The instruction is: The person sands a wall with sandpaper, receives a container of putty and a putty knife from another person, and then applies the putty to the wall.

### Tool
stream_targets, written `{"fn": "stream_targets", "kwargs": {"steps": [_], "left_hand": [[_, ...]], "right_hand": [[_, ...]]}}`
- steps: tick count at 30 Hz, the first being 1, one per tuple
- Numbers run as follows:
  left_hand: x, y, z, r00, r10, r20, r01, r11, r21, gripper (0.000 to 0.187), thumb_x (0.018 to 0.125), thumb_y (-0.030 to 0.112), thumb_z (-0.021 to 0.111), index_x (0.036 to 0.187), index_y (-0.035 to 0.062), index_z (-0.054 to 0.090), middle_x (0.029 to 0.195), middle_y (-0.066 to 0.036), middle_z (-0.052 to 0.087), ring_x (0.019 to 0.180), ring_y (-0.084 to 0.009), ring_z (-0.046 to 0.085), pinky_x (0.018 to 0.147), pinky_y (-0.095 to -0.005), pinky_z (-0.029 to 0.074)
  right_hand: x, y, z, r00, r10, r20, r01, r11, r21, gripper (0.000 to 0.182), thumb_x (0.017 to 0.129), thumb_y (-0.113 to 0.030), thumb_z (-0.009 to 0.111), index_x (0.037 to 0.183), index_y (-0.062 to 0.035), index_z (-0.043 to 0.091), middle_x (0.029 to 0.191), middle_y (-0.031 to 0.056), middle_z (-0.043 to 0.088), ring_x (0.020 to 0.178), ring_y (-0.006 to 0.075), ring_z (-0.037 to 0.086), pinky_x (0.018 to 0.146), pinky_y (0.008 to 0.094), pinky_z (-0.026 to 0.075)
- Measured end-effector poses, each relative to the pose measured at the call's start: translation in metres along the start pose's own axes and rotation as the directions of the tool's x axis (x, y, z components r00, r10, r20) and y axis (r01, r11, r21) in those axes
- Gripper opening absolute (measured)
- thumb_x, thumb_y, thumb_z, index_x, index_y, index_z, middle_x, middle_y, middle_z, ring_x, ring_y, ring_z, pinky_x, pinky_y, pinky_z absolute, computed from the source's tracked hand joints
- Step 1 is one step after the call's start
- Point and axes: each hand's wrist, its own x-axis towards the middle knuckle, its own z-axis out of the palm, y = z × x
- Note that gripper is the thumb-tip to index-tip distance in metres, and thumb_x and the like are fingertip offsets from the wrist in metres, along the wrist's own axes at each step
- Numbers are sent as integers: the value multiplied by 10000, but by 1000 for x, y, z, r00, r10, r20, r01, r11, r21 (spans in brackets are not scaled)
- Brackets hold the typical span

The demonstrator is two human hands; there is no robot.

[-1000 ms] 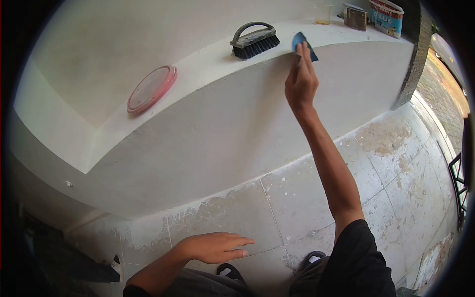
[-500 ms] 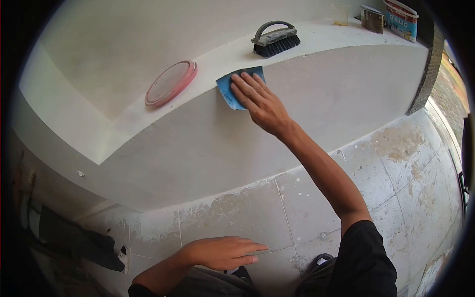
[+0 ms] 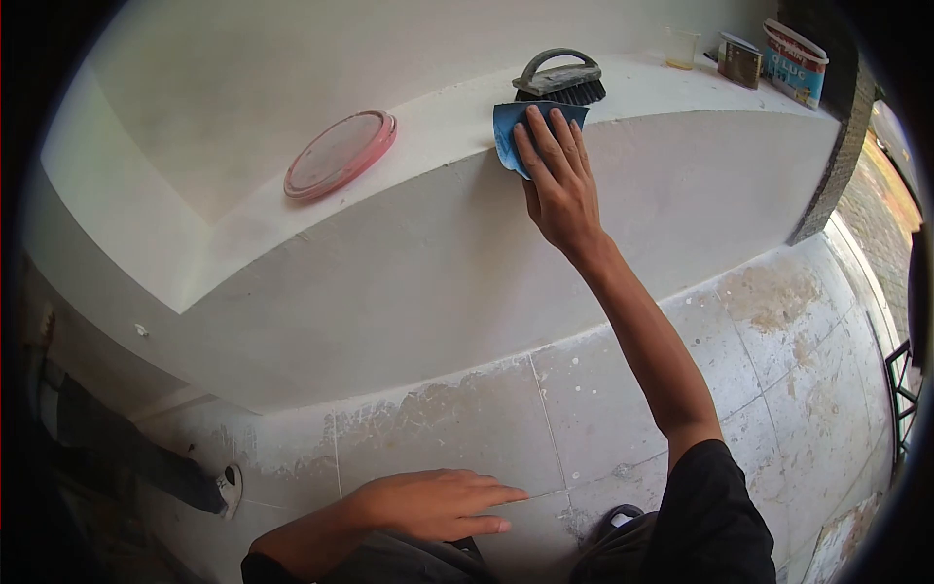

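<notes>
My right hand [image 3: 562, 195] presses a blue sheet of sandpaper [image 3: 508, 134] flat against the upper edge of the low white wall [image 3: 418, 263]. Its fingers lie stretched over the sheet, with the thumb side partly hidden. Just behind the sheet, a scrub brush [image 3: 559, 78] with a dark handle and black bristles rests on the ledge. Low in the view, my left hand [image 3: 438, 501] hovers above the floor near my legs, fingers extended and thumb apart, holding nothing. To the left on the ledge lies a round pink-rimmed lid [image 3: 341, 156].
A clear plastic cup [image 3: 681, 51], a small brown container [image 3: 739, 62] and a labelled paint tub [image 3: 795, 66] stand at the ledge's right end. The tiled floor [image 3: 642, 389] has paint stains. Another person's leg and shoe [image 3: 230, 487] show at lower left.
My right hand has slid the sandpaper rightward along the wall's edge, closer to the scrub brush. My left hand has hardly moved. The view has shifted slightly.
</notes>
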Motion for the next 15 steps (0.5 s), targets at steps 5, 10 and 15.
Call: {"fn": "stream_targets", "kwargs": {"steps": [5,10,15], "left_hand": [[-11,12,4,999,42,-14,-41,998,48,597,998,446,396,1415,20,368,1323,-207,500,1238,-338,461,1036,-411,366],[-10,15,7,994,111,-4,-111,993,36,590,996,435,406,1407,14,371,1289,-210,513,1217,-339,471,1024,-414,384],[25,28,21,983,71,170,-103,977,188,521,983,398,427,1332,11,442,1201,-226,567,1088,-384,549,927,-461,450]], "right_hand": [[3,-9,1,1000,-27,-10,28,998,53,527,763,-77,697,1275,-111,580,1426,104,452,1329,313,399,1113,485,302],[13,-2,-8,993,-120,11,121,992,-30,521,737,-96,735,1238,-173,615,1336,92,524,1220,281,485,1040,447,376],[35,-12,-17,988,-147,-43,149,988,41,431,778,-68,712,1198,-126,634,1224,78,595,1091,257,547,925,402,443]]}}
